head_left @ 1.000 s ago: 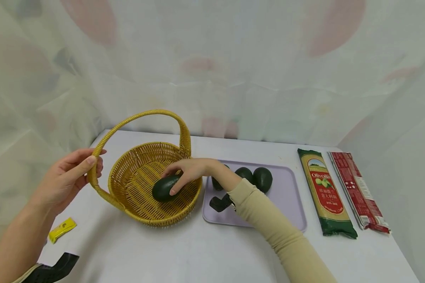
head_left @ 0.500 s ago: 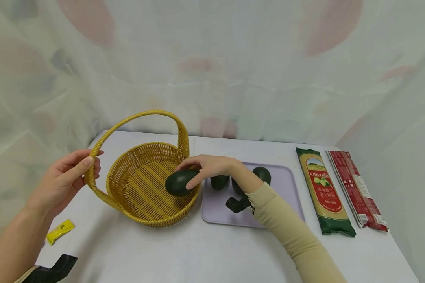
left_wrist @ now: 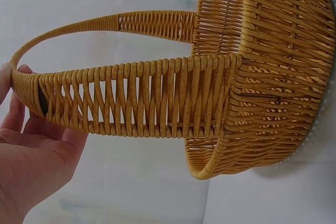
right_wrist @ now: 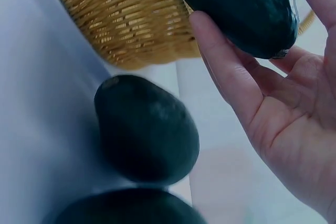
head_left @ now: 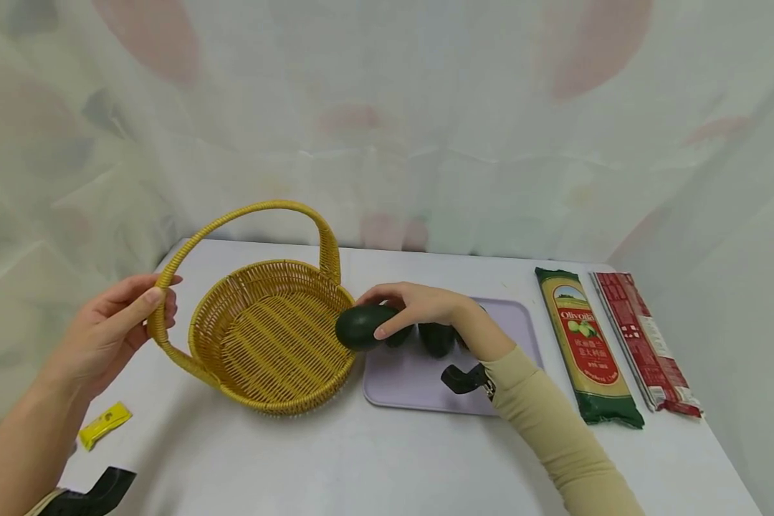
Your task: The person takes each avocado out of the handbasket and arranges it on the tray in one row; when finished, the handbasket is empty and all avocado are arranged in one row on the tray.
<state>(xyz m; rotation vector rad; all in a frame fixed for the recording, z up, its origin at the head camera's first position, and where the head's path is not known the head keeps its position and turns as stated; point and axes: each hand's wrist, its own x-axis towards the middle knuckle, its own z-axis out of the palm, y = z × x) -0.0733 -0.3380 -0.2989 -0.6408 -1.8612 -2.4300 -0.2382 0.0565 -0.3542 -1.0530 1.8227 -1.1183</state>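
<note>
My left hand (head_left: pixel 119 326) grips the handle of a yellow wicker basket (head_left: pixel 200 369) on its left side. In the left wrist view, the thumb and fingers wrap around the basket's handle (left_wrist: pixel 142 98). No fruit shows inside the basket. A dark green avocado (head_left: pixel 364 327) is in my right hand (head_left: pixel 419 308), between thumb and fingers, above the gap where basket and tray meet. The right wrist view shows this held avocado (right_wrist: pixel 241 9) clear of the others. Beneath the right hand and forearm, several avocados (head_left: pixel 436 340) lie on a lilac tray (head_left: pixel 406 390), partly hidden.
To the right lie a green and gold pasta packet (head_left: pixel 587 344) and a red packet (head_left: pixel 645 344). A small yellow wrapped bar (head_left: pixel 105 425) sits on the white table (head_left: pixel 297 466) at the left. Patterned curtain (head_left: pixel 387 129) hangs behind the table.
My right hand has lifted the avocado out of the basket and carried it right, over the basket's rim toward the tray. The left hand keeps its grip on the handle.
</note>
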